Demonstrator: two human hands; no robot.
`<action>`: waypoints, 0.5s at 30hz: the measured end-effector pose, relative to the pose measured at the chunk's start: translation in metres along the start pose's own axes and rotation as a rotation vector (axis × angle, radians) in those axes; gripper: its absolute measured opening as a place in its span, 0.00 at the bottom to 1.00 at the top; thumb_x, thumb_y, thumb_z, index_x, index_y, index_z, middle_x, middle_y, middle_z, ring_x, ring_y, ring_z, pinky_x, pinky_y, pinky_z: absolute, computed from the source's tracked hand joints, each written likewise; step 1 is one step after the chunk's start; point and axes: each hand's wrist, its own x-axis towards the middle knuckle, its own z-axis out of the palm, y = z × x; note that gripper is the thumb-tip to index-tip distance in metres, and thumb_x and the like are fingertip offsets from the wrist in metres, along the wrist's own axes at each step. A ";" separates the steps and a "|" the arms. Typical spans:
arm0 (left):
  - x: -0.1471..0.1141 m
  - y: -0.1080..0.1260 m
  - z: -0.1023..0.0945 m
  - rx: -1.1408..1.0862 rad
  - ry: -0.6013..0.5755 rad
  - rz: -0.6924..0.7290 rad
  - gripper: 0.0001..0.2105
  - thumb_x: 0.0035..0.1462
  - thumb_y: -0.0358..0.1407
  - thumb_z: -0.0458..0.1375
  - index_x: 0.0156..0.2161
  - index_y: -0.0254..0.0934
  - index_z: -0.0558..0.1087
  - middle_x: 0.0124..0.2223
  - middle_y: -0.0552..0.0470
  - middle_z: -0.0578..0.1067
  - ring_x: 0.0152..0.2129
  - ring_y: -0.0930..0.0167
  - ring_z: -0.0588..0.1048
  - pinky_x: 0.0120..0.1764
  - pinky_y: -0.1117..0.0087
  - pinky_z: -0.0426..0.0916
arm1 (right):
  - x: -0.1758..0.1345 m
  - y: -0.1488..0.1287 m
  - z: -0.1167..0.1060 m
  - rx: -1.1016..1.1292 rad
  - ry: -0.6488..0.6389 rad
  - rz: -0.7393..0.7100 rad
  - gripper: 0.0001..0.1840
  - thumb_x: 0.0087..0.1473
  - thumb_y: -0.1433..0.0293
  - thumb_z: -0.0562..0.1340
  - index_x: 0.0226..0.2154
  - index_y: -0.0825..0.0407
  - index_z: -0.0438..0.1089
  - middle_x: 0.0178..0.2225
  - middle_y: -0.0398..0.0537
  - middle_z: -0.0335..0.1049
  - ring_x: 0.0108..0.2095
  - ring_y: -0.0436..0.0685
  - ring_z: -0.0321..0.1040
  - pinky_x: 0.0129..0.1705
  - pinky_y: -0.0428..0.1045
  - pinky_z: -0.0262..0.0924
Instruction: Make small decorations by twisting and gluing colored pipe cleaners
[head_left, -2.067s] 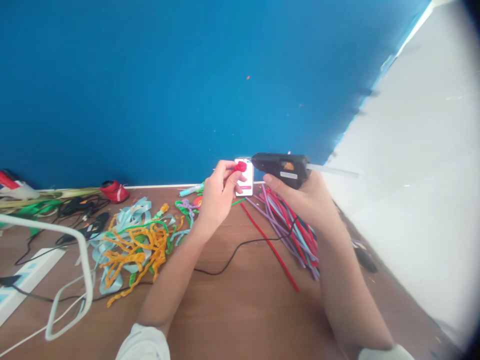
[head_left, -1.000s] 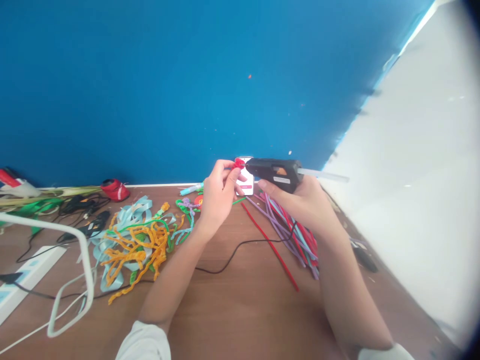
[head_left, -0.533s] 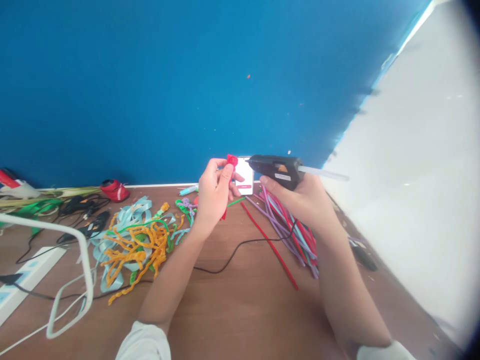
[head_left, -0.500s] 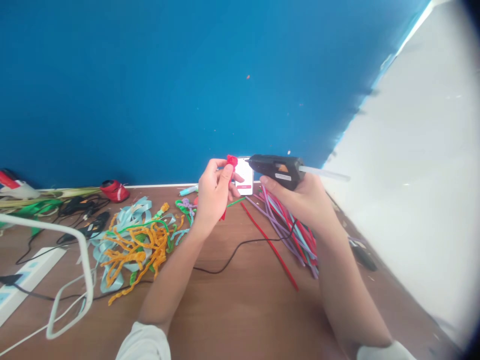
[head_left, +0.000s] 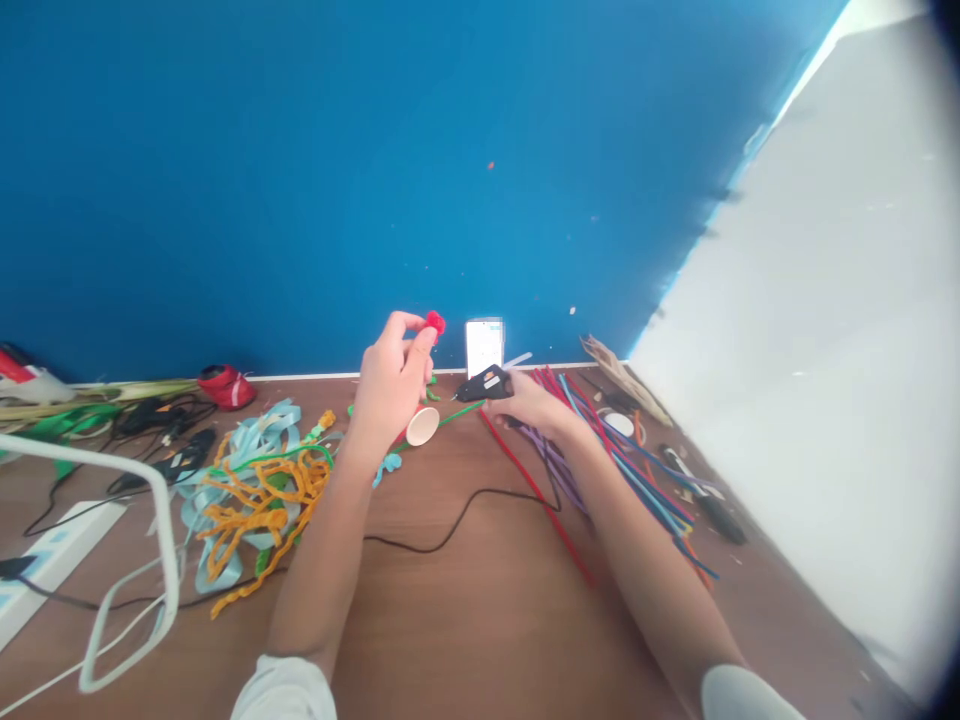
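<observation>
My left hand is raised near the back of the table, its thumb and fingers pinching a small fuzzy red pipe-cleaner bud. Low by the back edge, my right hand grips a black hot glue gun; its nozzle points left and a clear glue stick sticks out behind. Just behind the gun a lit phone leans against the wall. Beneath my left hand a spool with a pale round end lies on its side. A green pipe cleaner lies near the nozzle.
Orange pipe cleaners and light blue ribbon are heaped at left, beside a white power strip and a white metal frame. Bundled pipe cleaners lie at right. A black cord crosses the table.
My right hand has brought the glue gun down and left, in front of the phone. My left hand has shifted left with the red bud, away from the gun. The spool's end now shows.
</observation>
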 end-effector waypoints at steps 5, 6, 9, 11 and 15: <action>0.001 0.000 -0.003 0.018 -0.026 -0.005 0.11 0.65 0.46 0.51 0.43 0.41 0.66 0.22 0.60 0.68 0.14 0.78 0.65 0.17 0.78 0.57 | 0.015 0.021 0.026 0.062 -0.127 0.076 0.06 0.46 0.75 0.65 0.30 0.55 0.67 0.22 0.45 0.71 0.20 0.49 0.66 0.20 0.44 0.61; 0.002 0.000 -0.003 0.019 -0.027 -0.002 0.11 0.65 0.46 0.51 0.43 0.41 0.66 0.22 0.60 0.68 0.14 0.78 0.65 0.18 0.78 0.57 | 0.016 0.024 0.030 0.063 -0.129 0.088 0.06 0.46 0.75 0.64 0.30 0.55 0.66 0.21 0.45 0.71 0.19 0.49 0.66 0.20 0.44 0.62; 0.001 0.001 -0.002 0.011 -0.026 0.011 0.11 0.65 0.46 0.51 0.43 0.41 0.65 0.22 0.60 0.68 0.14 0.78 0.65 0.18 0.78 0.57 | 0.018 0.032 0.047 0.067 -0.108 0.116 0.04 0.49 0.76 0.61 0.31 0.55 0.65 0.22 0.44 0.70 0.20 0.48 0.66 0.21 0.43 0.64; 0.000 0.003 -0.001 0.002 -0.025 0.015 0.11 0.65 0.46 0.51 0.43 0.41 0.65 0.22 0.60 0.68 0.14 0.78 0.65 0.18 0.77 0.58 | 0.019 0.037 0.058 0.061 -0.110 0.129 0.03 0.53 0.74 0.59 0.34 0.54 0.65 0.27 0.46 0.73 0.24 0.49 0.70 0.25 0.45 0.70; -0.001 0.003 0.001 0.026 -0.044 0.007 0.11 0.66 0.46 0.50 0.43 0.40 0.65 0.22 0.60 0.68 0.15 0.77 0.66 0.19 0.76 0.59 | 0.020 0.041 0.063 -0.064 -0.143 0.159 0.05 0.51 0.72 0.61 0.34 0.53 0.69 0.25 0.47 0.74 0.23 0.54 0.72 0.22 0.49 0.70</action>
